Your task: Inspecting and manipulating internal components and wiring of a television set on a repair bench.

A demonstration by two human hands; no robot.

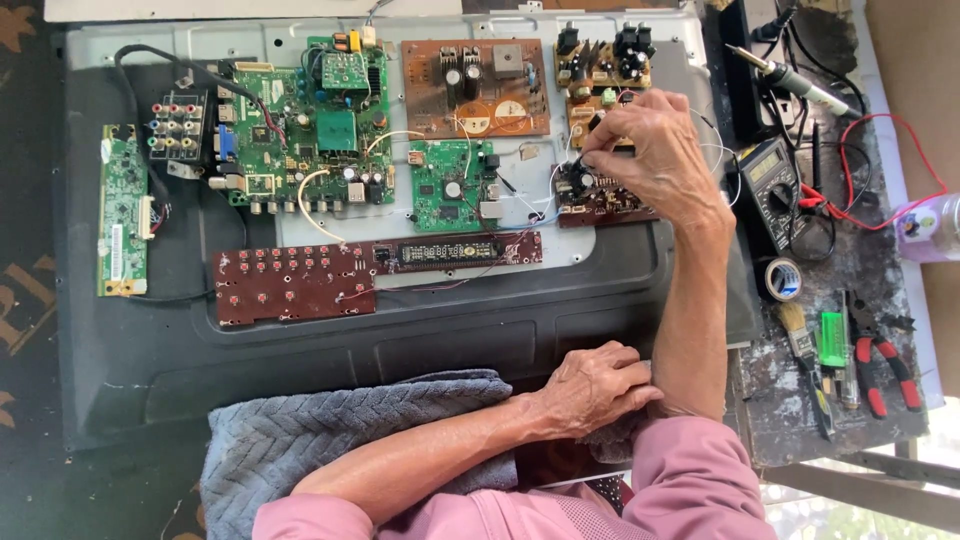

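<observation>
My right hand [650, 155] is up on the small dark board [600, 195] at the right of the opened panel back [400, 330], fingers pinched on a part near its left edge. My left hand [595, 385] rests curled on the grey towel [330, 430]. I judge I'm probing; next needs a steady fine touch

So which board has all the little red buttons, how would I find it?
Start at the big grey TV back panel lying flat. Along its middle, just above the grey towel, lies a long dark-red button board. Unlike the green boards above it, it carries rows of small red buttons.
</observation>
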